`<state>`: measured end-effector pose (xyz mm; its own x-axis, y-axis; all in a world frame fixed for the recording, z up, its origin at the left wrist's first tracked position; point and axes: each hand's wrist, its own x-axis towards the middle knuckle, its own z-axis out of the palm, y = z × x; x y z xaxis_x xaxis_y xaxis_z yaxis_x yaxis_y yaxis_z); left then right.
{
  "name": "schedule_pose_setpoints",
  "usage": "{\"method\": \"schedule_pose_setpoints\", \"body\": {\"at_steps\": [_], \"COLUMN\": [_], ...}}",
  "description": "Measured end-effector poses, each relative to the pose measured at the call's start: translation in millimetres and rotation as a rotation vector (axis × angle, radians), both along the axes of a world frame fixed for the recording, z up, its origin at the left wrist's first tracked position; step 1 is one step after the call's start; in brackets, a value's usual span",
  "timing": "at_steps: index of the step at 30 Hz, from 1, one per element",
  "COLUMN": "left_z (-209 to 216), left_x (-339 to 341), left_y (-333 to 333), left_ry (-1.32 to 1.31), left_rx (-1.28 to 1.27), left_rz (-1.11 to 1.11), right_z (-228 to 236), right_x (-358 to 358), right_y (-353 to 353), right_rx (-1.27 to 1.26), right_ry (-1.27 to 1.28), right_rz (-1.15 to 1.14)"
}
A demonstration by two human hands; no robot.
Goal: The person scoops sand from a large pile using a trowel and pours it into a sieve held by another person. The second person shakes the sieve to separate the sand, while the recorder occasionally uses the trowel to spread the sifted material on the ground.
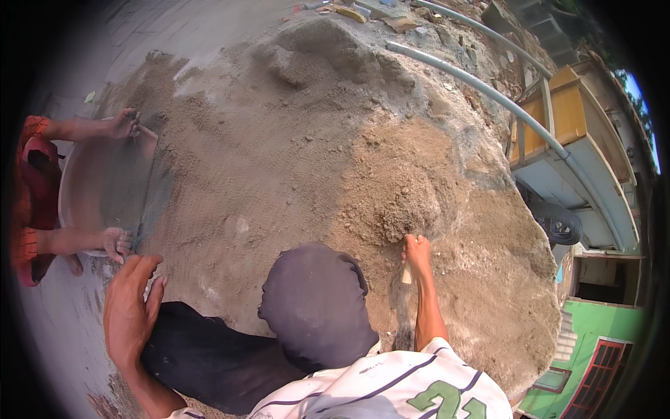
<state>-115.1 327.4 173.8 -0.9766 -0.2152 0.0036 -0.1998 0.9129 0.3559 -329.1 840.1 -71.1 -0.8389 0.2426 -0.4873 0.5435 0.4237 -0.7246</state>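
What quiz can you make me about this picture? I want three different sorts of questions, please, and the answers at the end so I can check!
1. Pick one. Which grip holds the pale handle?
a) left
b) right
c) both

2. True or false? The wall at the lower right is blue.

3. Count. How many of the co-worker's arms show at the far left?

Key
1: b, the right grip is closed around it.
2: False, the wall is green.
3: Two, one above the other in the picture.
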Motion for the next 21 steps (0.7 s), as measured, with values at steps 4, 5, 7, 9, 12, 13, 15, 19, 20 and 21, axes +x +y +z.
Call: {"method": "schedule_pose_setpoints", "body": {"at_steps": [4,5,7,9,12,13,15,19,20,21], "left_z": [5.6,8.8,11.9,22.7,15.8,11.3,5.1,17.4,16.1,10.9], "left_x": [17.5,15.3,25.0,34.6,50.9,56.0,76.9,66.0,65.9,61.1], "left_y": [-8.4,-5.7,-5.1,-7.5,-10.3,-8.8,-10.6,-1.7,-3.3,-8.9], "left_ry": [0.028,0.023,0.127,0.011,0.036,0.065,0.08,-0.049,-0.07,-0.039], "left_rx": [0.048,0.057,0.043,0.065,0.113,0.125,0.138,0.176,0.175,0.2], "left_rz": [0.019,0.027,0.007,0.022,0.018,0.015,0.046,0.039,0.055,0.035], "right_z": [21.8,22.5,25.1,24.5,-24.1,-34.4,35.4,66.3,40.4,59.4], "right_x": [2.4,3.2,4.1,6.6,-33.5,-50.2,-12.0,-6.0,-5.1,-8.2], "right_y": [-36.6,-31.9,-71.8,-106.2,-120.2,-127.5,-259.8,-406.3,-443.9,-462.9], "right_rx": [0.032,0.037,0.057,-0.034,-0.167,-0.179,-0.083,0.009,0.117,0.217], "right_ry": [0.03,0.035,0.029,0.038,0.065,0.075,0.076,0.217,0.34,0.44], "right_rz": [0.147,0.177,0.295,0.377,0.528,0.597,0.786,1.114,1.232,1.248]}}
